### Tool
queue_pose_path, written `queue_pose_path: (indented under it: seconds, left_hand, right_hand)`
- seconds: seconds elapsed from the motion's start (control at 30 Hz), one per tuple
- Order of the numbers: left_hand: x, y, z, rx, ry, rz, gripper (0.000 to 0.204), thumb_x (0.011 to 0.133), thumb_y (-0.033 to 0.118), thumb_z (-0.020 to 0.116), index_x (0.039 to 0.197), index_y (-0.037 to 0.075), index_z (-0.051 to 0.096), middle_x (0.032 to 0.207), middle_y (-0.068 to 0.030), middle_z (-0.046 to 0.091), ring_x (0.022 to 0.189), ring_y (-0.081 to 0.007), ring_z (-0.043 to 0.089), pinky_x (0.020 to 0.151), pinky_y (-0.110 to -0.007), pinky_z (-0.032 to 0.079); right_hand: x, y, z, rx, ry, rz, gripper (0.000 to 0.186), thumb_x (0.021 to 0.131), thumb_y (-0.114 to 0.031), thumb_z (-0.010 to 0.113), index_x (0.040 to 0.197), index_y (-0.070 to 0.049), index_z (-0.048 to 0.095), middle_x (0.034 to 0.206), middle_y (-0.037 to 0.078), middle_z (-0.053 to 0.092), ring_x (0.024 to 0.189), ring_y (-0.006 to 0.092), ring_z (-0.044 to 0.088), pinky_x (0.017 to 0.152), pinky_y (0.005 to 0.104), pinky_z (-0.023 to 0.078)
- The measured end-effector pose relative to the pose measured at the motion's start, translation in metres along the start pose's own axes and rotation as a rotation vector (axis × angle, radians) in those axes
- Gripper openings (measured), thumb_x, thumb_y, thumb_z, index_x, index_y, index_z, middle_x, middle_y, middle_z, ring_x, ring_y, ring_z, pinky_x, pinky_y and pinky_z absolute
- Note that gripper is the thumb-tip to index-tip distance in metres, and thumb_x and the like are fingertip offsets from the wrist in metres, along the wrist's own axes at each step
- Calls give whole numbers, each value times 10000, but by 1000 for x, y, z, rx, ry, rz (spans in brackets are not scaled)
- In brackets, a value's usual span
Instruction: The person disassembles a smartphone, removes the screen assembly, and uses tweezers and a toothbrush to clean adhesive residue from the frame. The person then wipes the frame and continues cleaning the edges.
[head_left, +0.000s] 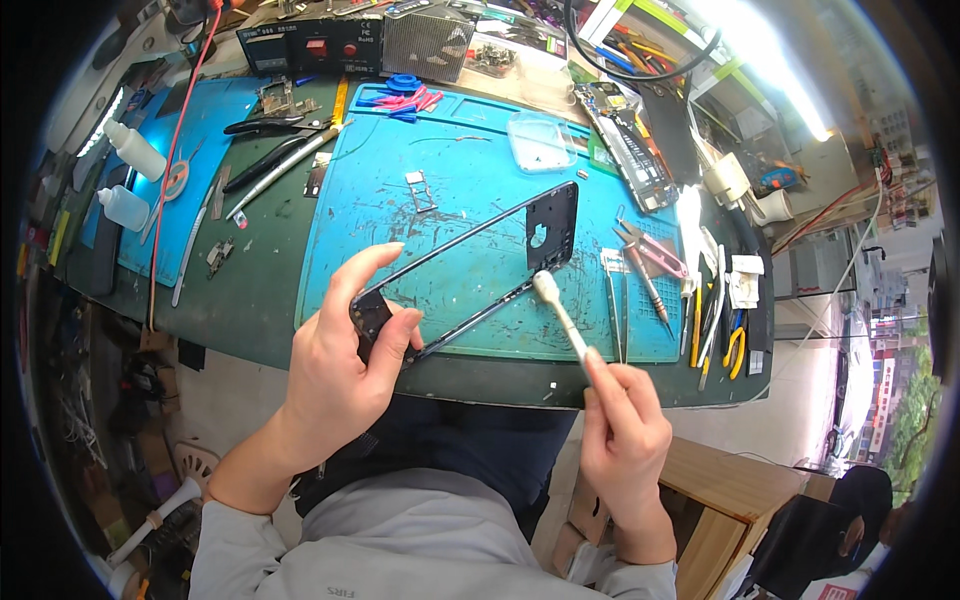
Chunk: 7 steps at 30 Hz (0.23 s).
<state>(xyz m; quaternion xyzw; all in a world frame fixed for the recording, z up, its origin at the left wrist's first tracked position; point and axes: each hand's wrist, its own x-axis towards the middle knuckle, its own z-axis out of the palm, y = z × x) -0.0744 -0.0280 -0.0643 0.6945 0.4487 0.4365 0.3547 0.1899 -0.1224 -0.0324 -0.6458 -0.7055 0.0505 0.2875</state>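
My left hand (340, 350) is closed round the near-left end of a black phone frame (552, 225), thumb and fingers pinching it. The frame is tilted above the blue mat (380, 215), with an open middle and a black plate with a cutout at its far-right end. In my right hand (625, 430) is a slim, pale brush (566, 322), gripped by its handle. Its rounded white head meets or nearly meets the frame's lower right edge; actual contact is hard to tell. A small metal bracket (420, 191) lies on the mat beyond the frame.
Tweezers (613, 300), pink-handled cutters (660, 255) and yellow-handled pliers (736, 350) lie right. A clear plastic box (541, 142) and an opened phone (628, 145) stand farther back. White bottles (135, 150) are left, behind a red cable (158, 215). A black power unit (315, 47) lines the back.
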Motion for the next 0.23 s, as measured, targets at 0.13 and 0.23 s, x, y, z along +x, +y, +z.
queue_pose_path:
  seconds: [0.13,0.23]
  left_hand:
    - [-1,-1,1,4,-2,1,494,1050,41,661,1510,23,482,774,-58,732,652,-89,631,633,-247,485]
    - [1,4,-2,17,-26,-16,504,1046,49,682,1504,30,472,775,-66,720,673,-150,693,649,-289,542]
  right_hand:
    - [6,4,-4,-3,-11,54,450,880,99,726,1309,-32,753,988,103,682,688,246,672,608,357,546]
    - [-3,-4,-1,13,-23,5,453,885,88,737,1318,-44,754,995,100,687,695,239,679,611,346,552]
